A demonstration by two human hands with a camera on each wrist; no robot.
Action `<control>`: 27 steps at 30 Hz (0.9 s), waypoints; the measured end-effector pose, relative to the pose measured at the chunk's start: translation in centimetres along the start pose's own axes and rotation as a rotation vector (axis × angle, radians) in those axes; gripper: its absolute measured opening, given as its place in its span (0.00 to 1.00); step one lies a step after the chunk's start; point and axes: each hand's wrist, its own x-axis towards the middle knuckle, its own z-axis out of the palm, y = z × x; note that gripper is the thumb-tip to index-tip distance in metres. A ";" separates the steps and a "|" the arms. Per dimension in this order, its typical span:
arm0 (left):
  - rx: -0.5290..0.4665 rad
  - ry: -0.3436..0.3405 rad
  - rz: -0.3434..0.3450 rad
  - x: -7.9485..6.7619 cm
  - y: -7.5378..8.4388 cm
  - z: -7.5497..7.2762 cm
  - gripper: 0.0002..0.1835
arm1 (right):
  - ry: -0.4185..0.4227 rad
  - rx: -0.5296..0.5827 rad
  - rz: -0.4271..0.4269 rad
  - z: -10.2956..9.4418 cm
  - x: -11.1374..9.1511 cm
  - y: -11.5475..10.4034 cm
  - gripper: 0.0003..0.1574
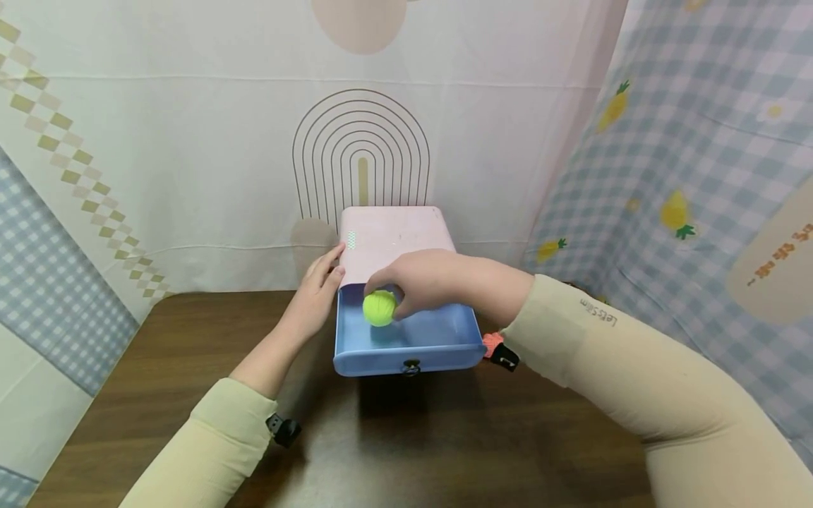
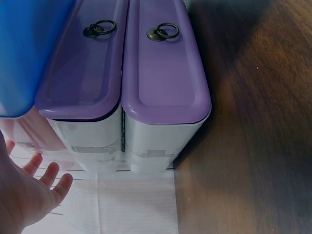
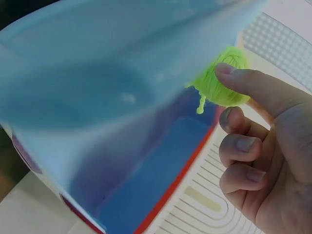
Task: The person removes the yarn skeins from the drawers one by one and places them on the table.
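A bright yellow-green ball of yarn [image 1: 380, 308] is pinched between the thumb and fingers of my right hand [image 1: 427, 279]. The hand holds it over the pulled-out blue drawer [image 1: 438, 326], near the drawer's left side. In the right wrist view, a short loose end hangs from the yarn. My left hand [image 1: 317, 288] touches the left side of the drawer cabinet [image 1: 396, 236], which has a pale pink top. Its fingers stretch out along that side in the left wrist view. A small ring pull [image 1: 411, 366] hangs on the blue drawer's front.
Two purple drawers [image 2: 165, 73] with ring pulls show beside the blue one in the left wrist view. The cabinet stands on a dark wooden table [image 1: 209, 339], close to a white patterned cloth [image 1: 209, 162]. Checked blue cloth [image 1: 667, 176] hangs on the right.
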 end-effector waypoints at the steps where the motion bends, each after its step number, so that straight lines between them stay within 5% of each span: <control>1: 0.000 0.000 0.000 0.0 0.0 0.0 0.28 | 0.009 0.011 0.000 -0.2 -0.2 0.2 0.28; 16: 0.002 -0.006 -0.004 0.0 0.0 0.0 0.28 | 0.139 0.236 0.066 -1.3 -4.9 4.1 0.25; 27: 0.003 -0.008 -0.012 -0.2 0.3 -0.2 0.27 | 0.235 0.431 0.228 1.4 -9.7 9.5 0.29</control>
